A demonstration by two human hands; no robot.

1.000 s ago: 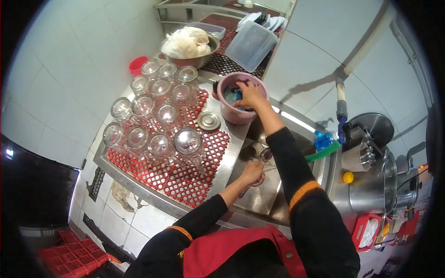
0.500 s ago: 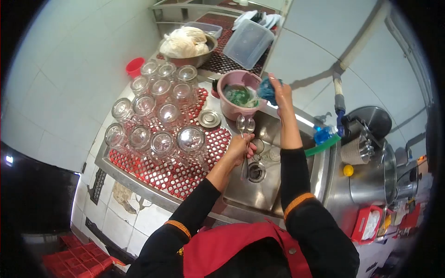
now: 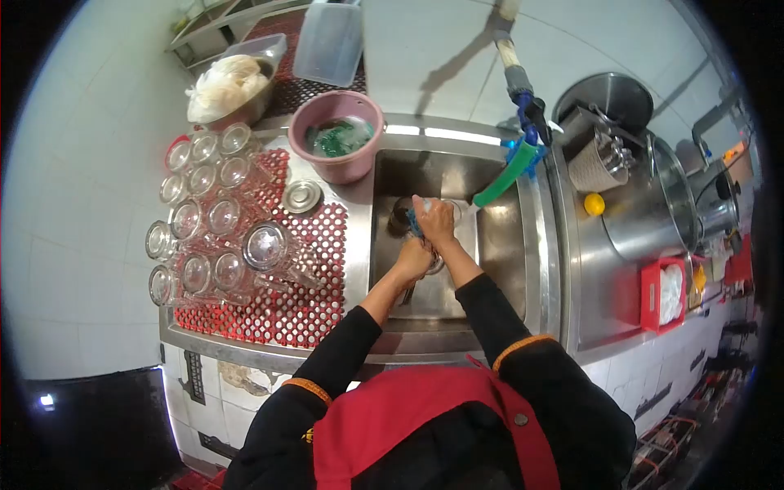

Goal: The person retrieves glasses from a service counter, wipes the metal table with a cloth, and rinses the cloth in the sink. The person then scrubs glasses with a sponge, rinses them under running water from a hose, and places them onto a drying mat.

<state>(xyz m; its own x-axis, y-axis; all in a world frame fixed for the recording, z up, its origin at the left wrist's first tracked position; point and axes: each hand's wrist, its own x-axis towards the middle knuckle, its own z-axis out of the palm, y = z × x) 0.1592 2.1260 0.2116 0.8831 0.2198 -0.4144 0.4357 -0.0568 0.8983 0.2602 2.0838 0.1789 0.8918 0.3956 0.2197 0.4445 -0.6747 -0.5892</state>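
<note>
Over the steel sink (image 3: 498,286), my left hand (image 3: 413,260) is closed on spoons, whose handles stick out below it. My right hand (image 3: 434,220) is closed on a blue scrubber (image 3: 414,222) and presses it against the spoon ends, touching my left hand. Glassware lies in the sink behind my hands, partly hidden. A green hose (image 3: 506,177) hangs from the blue tap over the sink. At the sink's back left stands a pink bucket (image 3: 339,167) with foamy water and something green inside.
Several upturned glass mugs (image 3: 224,214) and a metal lid (image 3: 301,197) are on the red mat (image 3: 318,282) at left. Behind are a bowl with a white bag (image 3: 227,88) and a clear container (image 3: 329,42). Pots, a utensil holder (image 3: 600,162) and a red basket (image 3: 663,296) stand right.
My right hand came out of the pink bucket with the blue scrubber and moved down to the spoons in my left hand. The view has shifted right, bringing the sink nearer the centre.
</note>
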